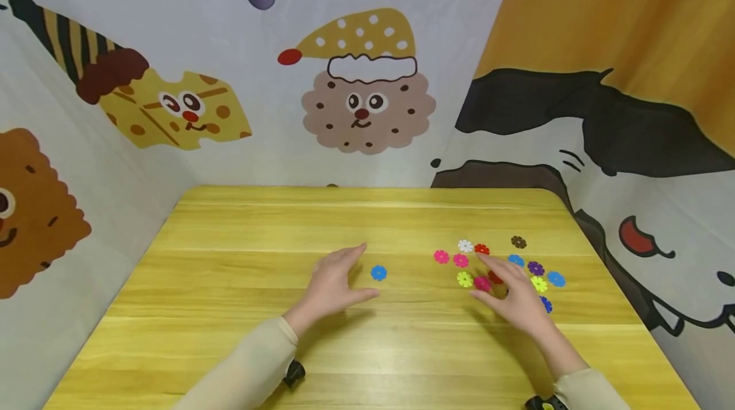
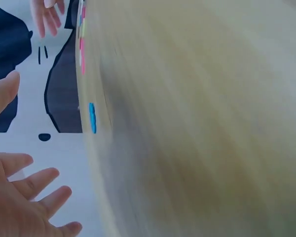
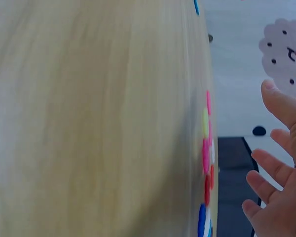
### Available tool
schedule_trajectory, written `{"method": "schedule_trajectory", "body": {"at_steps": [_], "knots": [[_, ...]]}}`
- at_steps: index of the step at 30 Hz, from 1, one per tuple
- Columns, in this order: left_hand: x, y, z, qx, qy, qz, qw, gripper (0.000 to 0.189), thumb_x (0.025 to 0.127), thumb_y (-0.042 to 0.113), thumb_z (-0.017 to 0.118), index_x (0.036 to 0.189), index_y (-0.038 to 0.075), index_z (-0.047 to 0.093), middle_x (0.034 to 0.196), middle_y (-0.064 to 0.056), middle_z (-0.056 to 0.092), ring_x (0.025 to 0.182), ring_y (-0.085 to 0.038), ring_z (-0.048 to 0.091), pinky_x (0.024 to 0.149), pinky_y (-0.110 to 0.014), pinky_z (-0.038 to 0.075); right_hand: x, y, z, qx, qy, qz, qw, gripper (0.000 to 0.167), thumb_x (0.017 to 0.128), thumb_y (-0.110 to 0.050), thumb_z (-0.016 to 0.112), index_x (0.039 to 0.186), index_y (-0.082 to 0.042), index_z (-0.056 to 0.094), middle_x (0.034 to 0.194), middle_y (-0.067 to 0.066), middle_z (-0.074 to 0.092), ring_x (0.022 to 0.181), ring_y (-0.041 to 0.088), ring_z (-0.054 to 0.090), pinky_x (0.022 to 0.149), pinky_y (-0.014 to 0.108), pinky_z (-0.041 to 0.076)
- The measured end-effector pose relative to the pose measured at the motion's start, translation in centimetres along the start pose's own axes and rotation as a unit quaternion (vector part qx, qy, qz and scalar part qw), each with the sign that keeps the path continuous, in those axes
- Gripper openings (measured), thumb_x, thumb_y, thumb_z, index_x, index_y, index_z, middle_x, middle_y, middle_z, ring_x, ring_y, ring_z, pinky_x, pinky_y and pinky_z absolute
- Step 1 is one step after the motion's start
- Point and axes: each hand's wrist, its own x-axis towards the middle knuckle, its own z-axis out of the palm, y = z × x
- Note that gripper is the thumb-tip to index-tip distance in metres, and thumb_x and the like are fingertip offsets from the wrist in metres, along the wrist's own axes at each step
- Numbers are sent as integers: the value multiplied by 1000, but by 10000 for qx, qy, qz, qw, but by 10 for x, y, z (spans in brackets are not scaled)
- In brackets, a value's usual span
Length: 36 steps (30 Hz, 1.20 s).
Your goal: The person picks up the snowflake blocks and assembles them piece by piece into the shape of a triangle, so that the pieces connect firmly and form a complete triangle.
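Observation:
A single light-blue notched plastic disc (image 1: 378, 273) lies flat near the middle of the table. Just left of it hovers my left hand (image 1: 330, 285), thumb and fingers spread apart, holding nothing. My right hand (image 1: 519, 298) hangs above a loose group of similar discs on the right, also with thumb and fingers apart and nothing between them. Around it lie a pink disc (image 1: 441, 257), a white disc (image 1: 465, 246), a yellow disc (image 1: 464, 279), a brown disc (image 1: 519, 242) and a purple disc (image 1: 536, 268). The right hand hides part of the group, including a dark-red disc (image 1: 495, 277).
The wooden table (image 1: 230, 225) reaches back to a cartoon-printed curtain (image 1: 230, 27). More light-blue, yellow and dark-blue discs lie to the right of the right hand, such as the dark-blue disc (image 1: 546, 305). Both wrists wear a black strapped device.

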Motion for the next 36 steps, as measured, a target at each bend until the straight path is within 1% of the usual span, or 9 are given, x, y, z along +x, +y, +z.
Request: {"method": "schedule_trajectory", "body": {"at_steps": [5, 12, 16, 19, 21, 24, 26, 28, 36], "knots": [[10, 2, 7, -547, -151, 20, 9984, 87, 78, 43, 83, 146, 4, 47, 142, -15, 53, 132, -39, 45, 107, -61, 33, -5, 10, -8, 155, -66, 311, 9994, 70, 80, -21, 84, 141, -5, 54, 138, 26, 52, 126, 50, 41, 98, 75, 27], [21, 0, 15, -1368, -447, -98, 9895, 81, 80, 33, 85, 144, 1, 48, 140, -15, 54, 131, -36, 46, 108, -54, 36, -16, 24, -25, 390, 28, 556, 9977, 67, 81, -15, 83, 140, -4, 54, 138, 28, 51, 127, 54, 38, 96, 77, 25], [24, -6, 19, -1572, -589, -212, 9856, 76, 80, 29, 85, 141, 0, 51, 138, -15, 56, 129, -33, 49, 109, -49, 37, -23, 32, -34, 536, -10, 823, 9952, 67, 85, -17, 80, 144, -6, 50, 142, 29, 48, 129, 59, 33, 105, 76, 13], [27, -13, 23, -1680, -738, -273, 9826, 73, 81, 27, 84, 140, -1, 53, 138, -15, 56, 128, -31, 51, 109, -47, 38, -28, 38, -41, 524, -55, 1142, 9921, 66, 88, -21, 77, 146, -7, 49, 141, 27, 49, 129, 58, 34, 104, 76, 16], [29, -17, 24, -1728, -838, -307, 9809, 70, 82, 26, 84, 138, -2, 54, 138, -14, 56, 128, -31, 50, 109, -46, 38, -32, 42, -45, 418, -42, 1344, 9900, 64, 89, -24, 76, 145, -7, 49, 138, 26, 53, 128, 52, 38, 101, 73, 25], [31, -21, 26, -1705, -927, -314, 9805, 66, 83, 24, 83, 136, -3, 55, 136, -14, 56, 127, -32, 50, 108, -46, 38, -39, 51, -50, 263, -22, 1592, 9869, 62, 90, -27, 75, 144, -7, 51, 131, 23, 59, 122, 22, 49, 105, 41, 40], [32, -23, 28, -1597, -956, -282, 9821, 64, 83, 23, 83, 135, -2, 57, 134, -13, 58, 125, -31, 51, 108, -46, 39, -44, 57, -53, 288, -24, 1793, 9834, 61, 91, -28, 75, 143, -6, 52, 127, 22, 61, 109, 1, 51, 93, 18, 43], [33, -24, 30, -1459, -958, -228, 9844, 62, 83, 24, 83, 135, 0, 58, 132, -12, 59, 123, -30, 52, 106, -46, 40, -48, 63, -56, 394, -64, 1974, 9795, 61, 92, -28, 73, 143, -3, 52, 124, 22, 61, 99, -13, 47, 80, 7, 40], [31, -24, 33, -1150, -974, -197, 9884, 58, 83, 21, 82, 134, 5, 60, 130, -12, 56, 121, -33, 49, 105, -51, 39, -60, 81, -67, 607, -272, 2496, 9661, 61, 94, -31, 70, 142, 2, 49, 118, 21, 62, 87, -15, 50, 70, 12, 45]]}}
